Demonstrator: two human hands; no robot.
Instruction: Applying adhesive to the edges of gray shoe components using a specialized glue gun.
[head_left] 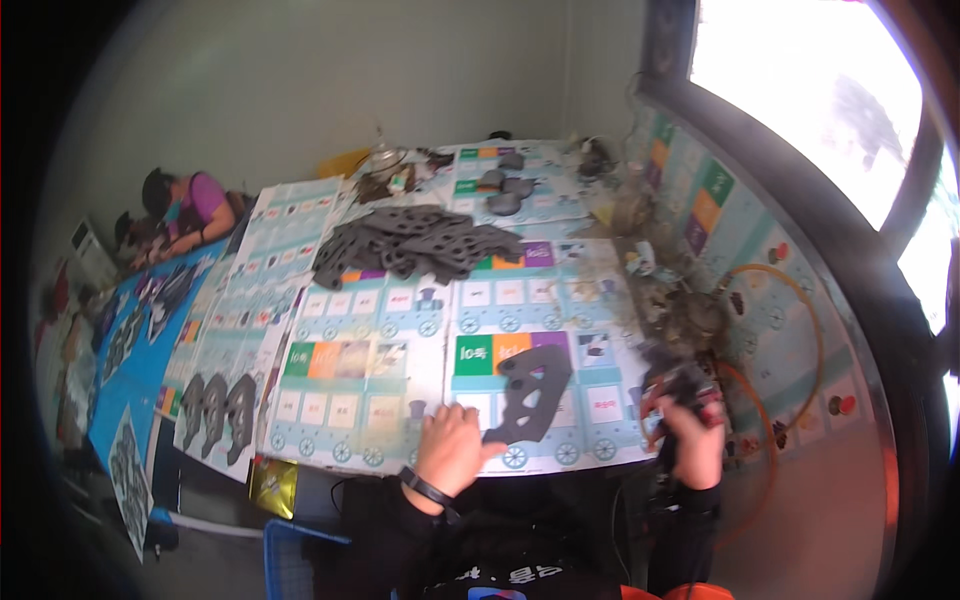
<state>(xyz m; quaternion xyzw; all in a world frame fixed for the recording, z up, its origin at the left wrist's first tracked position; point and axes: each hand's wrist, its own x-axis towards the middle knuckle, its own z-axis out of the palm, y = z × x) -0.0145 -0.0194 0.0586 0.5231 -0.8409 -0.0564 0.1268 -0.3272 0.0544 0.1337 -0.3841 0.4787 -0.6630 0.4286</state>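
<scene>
A dark grey flat cut-out piece with holes [549, 395] lies on the printed table cover in front of me. My left hand [450, 445] rests at the cover's near edge, fingers apart, its thumb at the piece's lower left end. To the right, my right hand [697, 440] is closed around a dark and red tool that looks like a spray gun [682, 385]; motion smears it. Farther back is a heap of similar grey pieces [410, 240]. Several more grey pieces [213, 412] lie in a row at the left.
An orange hose [765, 400] loops along the right wall beside a dark, stained clump [690, 315]. Small grey rounded pieces [508, 190] sit at the far end. A person [195, 210] works at a blue table [140, 370] on the left. Below stands a blue crate [290, 555].
</scene>
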